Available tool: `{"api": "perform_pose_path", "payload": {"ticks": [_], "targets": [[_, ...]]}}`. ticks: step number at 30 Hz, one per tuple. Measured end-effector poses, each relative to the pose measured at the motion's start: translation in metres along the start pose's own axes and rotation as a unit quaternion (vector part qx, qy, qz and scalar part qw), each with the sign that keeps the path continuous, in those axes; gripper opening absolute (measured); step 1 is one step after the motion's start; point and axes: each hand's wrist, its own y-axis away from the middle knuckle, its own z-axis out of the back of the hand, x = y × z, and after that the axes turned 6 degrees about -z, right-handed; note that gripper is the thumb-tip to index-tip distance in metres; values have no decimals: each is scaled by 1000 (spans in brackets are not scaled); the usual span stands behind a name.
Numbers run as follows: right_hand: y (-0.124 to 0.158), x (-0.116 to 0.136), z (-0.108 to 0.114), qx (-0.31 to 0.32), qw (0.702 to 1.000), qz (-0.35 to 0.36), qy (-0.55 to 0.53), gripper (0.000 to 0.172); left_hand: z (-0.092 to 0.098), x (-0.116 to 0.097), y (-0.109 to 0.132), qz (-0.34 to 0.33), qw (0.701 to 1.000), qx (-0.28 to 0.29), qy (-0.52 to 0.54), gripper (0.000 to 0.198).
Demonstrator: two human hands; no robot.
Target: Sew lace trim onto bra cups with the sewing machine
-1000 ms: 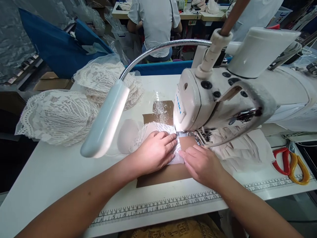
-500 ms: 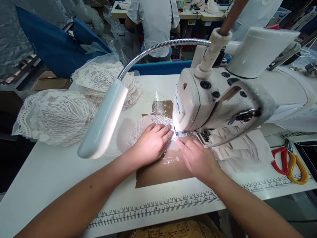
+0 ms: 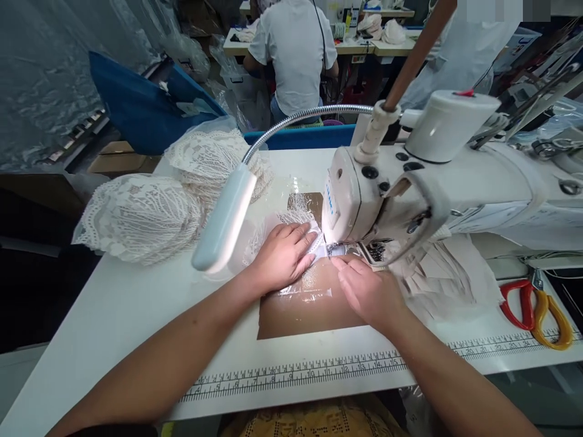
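My left hand (image 3: 283,258) lies flat on a white lace piece (image 3: 295,216), its fingers stretched toward the needle area of a white sewing machine (image 3: 348,203). Part of the lace is hidden beneath that hand. My right hand (image 3: 370,292) is closed, thumb and forefinger pinching the near edge of the lace piece just in front of the presser foot. Under both hands is a shiny brown sheet (image 3: 312,318) on the white table (image 3: 150,321). The exact grip of the right fingertips is partly hidden.
Stacked lace cups (image 3: 141,218) lie at the left. A lamp (image 3: 225,218) on a bendy neck hangs over the table. Pale fabric pieces (image 3: 449,279) and red-and-yellow scissors (image 3: 540,312) are at the right. A ruler strip (image 3: 291,376) runs along the front edge. A person (image 3: 294,57) sits beyond.
The view has shifted, so the lamp and lace stacks appear farther right. My left hand has turned slightly, its thumb now nearer me. Both hands stay beside the needle area.
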Motion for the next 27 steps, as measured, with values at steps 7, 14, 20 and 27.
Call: {"api": "perform_pose_path", "payload": {"ticks": [7,14,20,27], "targets": [[2,-7,25,34,985,-101,135,21,-6,6,5,41,998,-44,23,47],[7,-4,24,151,977,-80,128,34,21,-11,25,22,996,-15,85,22],[11,-10,23,132,982,-101,89,28,48,-72,59,-103,954,68,274,24],[9,-11,28,139,979,-146,39,21,52,-46,61,69,940,-12,335,50]]}}
